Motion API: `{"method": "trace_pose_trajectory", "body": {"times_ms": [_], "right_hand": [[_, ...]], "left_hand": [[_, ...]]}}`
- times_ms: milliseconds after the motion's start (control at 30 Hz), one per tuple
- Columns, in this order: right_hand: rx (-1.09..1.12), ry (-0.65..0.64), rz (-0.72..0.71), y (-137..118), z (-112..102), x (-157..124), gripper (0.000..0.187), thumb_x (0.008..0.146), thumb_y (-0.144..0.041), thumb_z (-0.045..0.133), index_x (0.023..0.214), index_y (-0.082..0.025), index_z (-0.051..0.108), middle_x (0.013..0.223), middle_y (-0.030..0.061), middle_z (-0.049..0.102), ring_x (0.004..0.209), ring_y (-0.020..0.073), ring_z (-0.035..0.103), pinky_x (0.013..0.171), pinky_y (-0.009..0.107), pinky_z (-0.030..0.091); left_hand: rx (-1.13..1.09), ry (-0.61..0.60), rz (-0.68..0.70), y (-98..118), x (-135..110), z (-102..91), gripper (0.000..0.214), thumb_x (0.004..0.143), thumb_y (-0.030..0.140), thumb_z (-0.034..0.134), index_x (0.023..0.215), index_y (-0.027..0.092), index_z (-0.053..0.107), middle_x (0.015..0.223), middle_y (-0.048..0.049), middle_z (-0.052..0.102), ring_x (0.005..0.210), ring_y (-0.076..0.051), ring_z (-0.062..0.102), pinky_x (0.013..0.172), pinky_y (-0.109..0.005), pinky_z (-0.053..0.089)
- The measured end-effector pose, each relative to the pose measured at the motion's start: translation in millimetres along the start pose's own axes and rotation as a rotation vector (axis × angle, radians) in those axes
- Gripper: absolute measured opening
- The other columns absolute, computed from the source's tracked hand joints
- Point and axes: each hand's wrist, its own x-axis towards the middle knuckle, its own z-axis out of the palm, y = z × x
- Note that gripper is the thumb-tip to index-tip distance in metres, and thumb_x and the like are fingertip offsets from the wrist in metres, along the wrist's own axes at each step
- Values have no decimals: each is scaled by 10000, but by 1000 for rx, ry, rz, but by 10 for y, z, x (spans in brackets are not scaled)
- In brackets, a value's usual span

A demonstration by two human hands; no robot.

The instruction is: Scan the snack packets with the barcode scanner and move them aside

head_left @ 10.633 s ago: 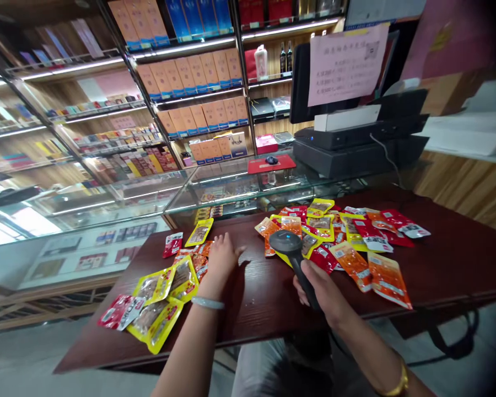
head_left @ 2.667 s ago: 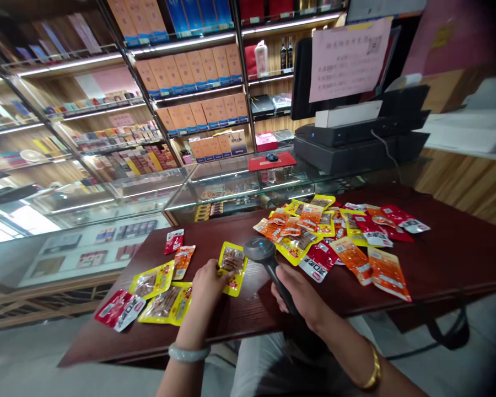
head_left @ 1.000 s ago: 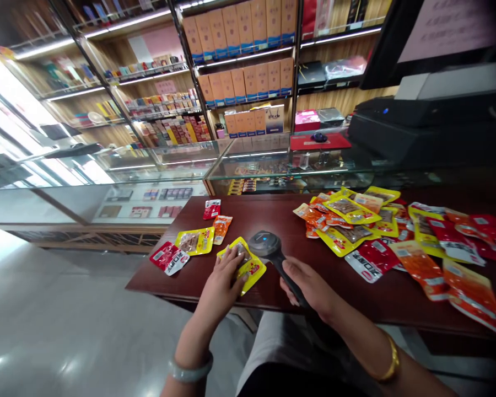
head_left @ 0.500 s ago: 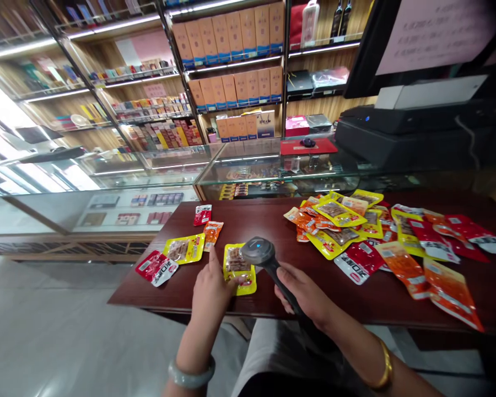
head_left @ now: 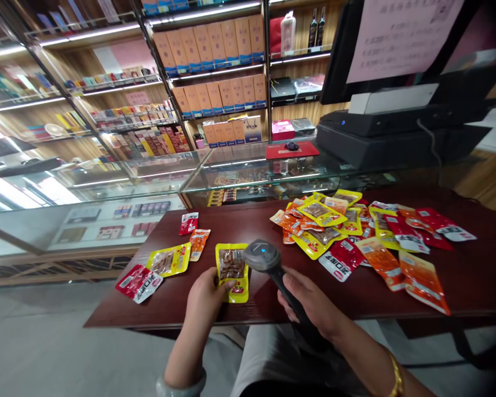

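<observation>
A black barcode scanner is in my right hand, fingers wrapped round its handle. Its grey head hangs beside the top right of a yellow snack packet with a clear window. My left hand grips that packet by its lower left, thumb on the front and the other fingers out of sight at the edge. Left of it on the dark wooden table lie a second yellow packet, an orange packet, a small red packet and a red and white packet.
A heap of yellow, orange and red snack packets spreads over the table's right side. Behind the table stands a glass display counter with a mouse on a red mat. A monitor rises at the back right.
My left hand's pointing index finger has folded in, and the hand now grips the yellow packet. The scanner stays close to the packet. The whole view has shifted slightly to the right.
</observation>
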Motion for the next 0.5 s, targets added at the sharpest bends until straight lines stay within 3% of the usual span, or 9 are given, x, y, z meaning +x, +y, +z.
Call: {"method": "trace_pose_trajectory", "body": {"times_ms": [167,333,400,500], "right_hand": [[29,-70,10,55,-53,4,478,874,-657,640,1029,-210,571,567,-83,474,425,60,352,418,167,301],[81,12,-38,5,-172,-42,508,838,-688,659,984,-211,563,566,-79,497,412,59,370,410,171,305],[84,77,-89,-67,-246,-57,542,812,-721,659,962,-211,558,559,-78,510,399,63,381,408,183,326],[79,224,-204,-200,-394,-77,562,802,-757,633,905,-213,539,541,-77,509,397,72,397,412,196,341]], "left_hand": [[-46,16,19,38,4,30,204,785,407,644,825,208,620,839,-55,719,813,-240,666,680,-290,425],[-256,-48,8,160,133,124,323,750,514,670,859,210,646,821,-45,741,776,-243,693,663,-299,480],[-393,-105,-13,313,285,248,424,718,611,679,838,207,630,751,-35,730,703,-239,689,619,-301,489],[-633,-186,17,716,560,500,547,649,706,708,813,197,593,677,-30,707,624,-223,673,579,-306,505]]}}
